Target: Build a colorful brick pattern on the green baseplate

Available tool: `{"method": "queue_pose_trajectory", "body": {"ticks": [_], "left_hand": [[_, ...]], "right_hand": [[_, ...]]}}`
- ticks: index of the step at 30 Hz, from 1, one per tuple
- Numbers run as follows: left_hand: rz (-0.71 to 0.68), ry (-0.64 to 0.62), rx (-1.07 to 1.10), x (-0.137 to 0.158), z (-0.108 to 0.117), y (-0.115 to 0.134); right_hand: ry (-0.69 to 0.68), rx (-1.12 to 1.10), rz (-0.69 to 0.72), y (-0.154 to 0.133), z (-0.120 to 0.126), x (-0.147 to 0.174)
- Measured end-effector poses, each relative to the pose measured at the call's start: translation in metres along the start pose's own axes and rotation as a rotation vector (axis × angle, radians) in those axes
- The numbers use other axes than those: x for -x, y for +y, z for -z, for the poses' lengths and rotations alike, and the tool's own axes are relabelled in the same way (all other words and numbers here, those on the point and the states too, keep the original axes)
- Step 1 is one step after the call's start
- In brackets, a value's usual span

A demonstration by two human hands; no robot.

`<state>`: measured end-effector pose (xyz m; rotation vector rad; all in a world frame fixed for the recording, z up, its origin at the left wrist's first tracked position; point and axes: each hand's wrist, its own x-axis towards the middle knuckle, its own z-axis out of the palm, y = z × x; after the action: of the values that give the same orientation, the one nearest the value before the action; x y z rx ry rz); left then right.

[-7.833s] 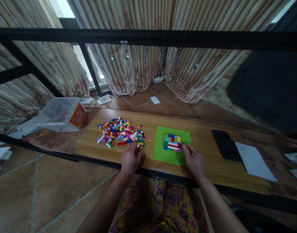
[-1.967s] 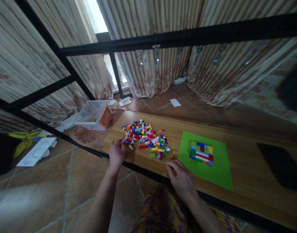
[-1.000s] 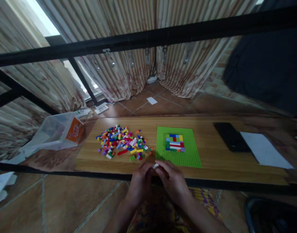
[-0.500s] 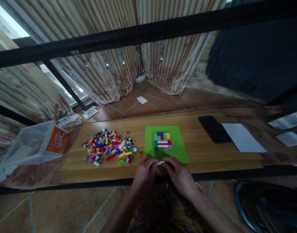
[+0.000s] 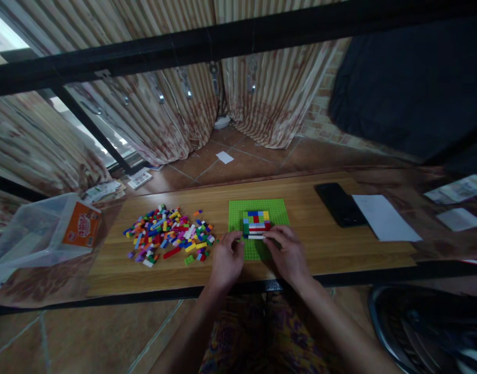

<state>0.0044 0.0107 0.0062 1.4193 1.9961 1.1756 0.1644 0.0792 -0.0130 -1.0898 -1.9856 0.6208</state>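
A long white toy brick point(image 5: 256, 237) is in the fingertips of my right hand point(image 5: 288, 254), at the near edge of a multicoloured brick build point(image 5: 256, 220). Whether the brick is pressed in place cannot be made out. The build sits on a green studded baseplate point(image 5: 277, 206). Beside its near left corner is my left hand point(image 5: 227, 259), thumb and forefinger bent with a gap between them and no brick visible there. My hands cover the baseplate's near corners.
A loose heap of coloured bricks point(image 5: 164, 234) lies left on the wooden board point(image 5: 117, 270). A clear plastic box point(image 5: 39, 234) stands farther left. To the right lie a black phone point(image 5: 339, 204) and white paper point(image 5: 384, 218). A dark metal bar point(image 5: 164, 39) crosses beyond the board.
Both hands have moved forward from the baseplate's near edge to the build. The white brick went with my right hand; my left hand has let go of it. The view has shifted slightly.
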Motion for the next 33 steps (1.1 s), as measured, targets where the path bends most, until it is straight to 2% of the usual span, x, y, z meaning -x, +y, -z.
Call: {"method": "queue_pose_trajectory", "body": {"ticks": [7,16,24,33], "left_hand": [[0.129,-0.057,-0.109,-0.018,-0.006,0.010],[0.138,-0.062,-0.178,-0.024,-0.011,0.013],[0.174,-0.032,-0.218,-0.024,-0.018,0.014],[0.208,-0.026,-0.219,-0.026,-0.018,0.017]], "right_hand": [[0.036,0.005,-0.009,0.010,-0.007,-0.004],[0.024,-0.006,-0.071,0.008,-0.007,-0.004],[0.027,-0.129,-0.178,0.006,-0.003,-0.006],[0.013,-0.124,-0.250,0.007,-0.004,-0.014]]}}
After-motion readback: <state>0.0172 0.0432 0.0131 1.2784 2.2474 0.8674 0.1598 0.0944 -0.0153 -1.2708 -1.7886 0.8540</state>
